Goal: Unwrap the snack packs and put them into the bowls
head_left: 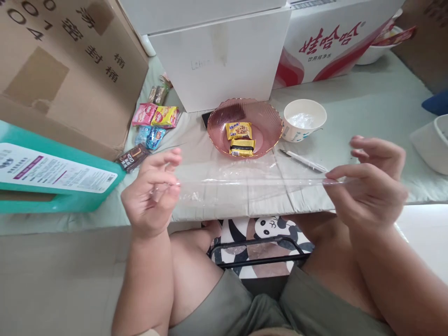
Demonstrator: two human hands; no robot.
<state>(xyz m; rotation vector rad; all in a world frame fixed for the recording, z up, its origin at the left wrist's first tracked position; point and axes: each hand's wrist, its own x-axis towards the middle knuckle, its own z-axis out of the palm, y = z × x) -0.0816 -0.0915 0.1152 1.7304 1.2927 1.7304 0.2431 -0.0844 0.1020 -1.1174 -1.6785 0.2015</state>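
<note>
A sheet of clear plastic film [245,183] is stretched between my two hands, above the near edge of the cloth-covered table. My left hand [154,191] pinches one end between thumb and forefinger. At the other end my right hand [367,182] pinches it the same way, its remaining fingers curled loosely. Just beyond the film stands a pink ribbed glass bowl [217,122] holding two yellow snack packets [238,130]. To the bowl's right is a paper cup [296,134] with crumpled clear plastic in it. A white pen [304,161] lies in front of the cup.
Several wrapped snacks [165,115] lie at the left, beside a large cardboard box [70,79] and a green container [63,200]. White boxes [231,65] stand at the back. A white container [432,144] is at the right edge. Under the table is a black metal bar [259,242].
</note>
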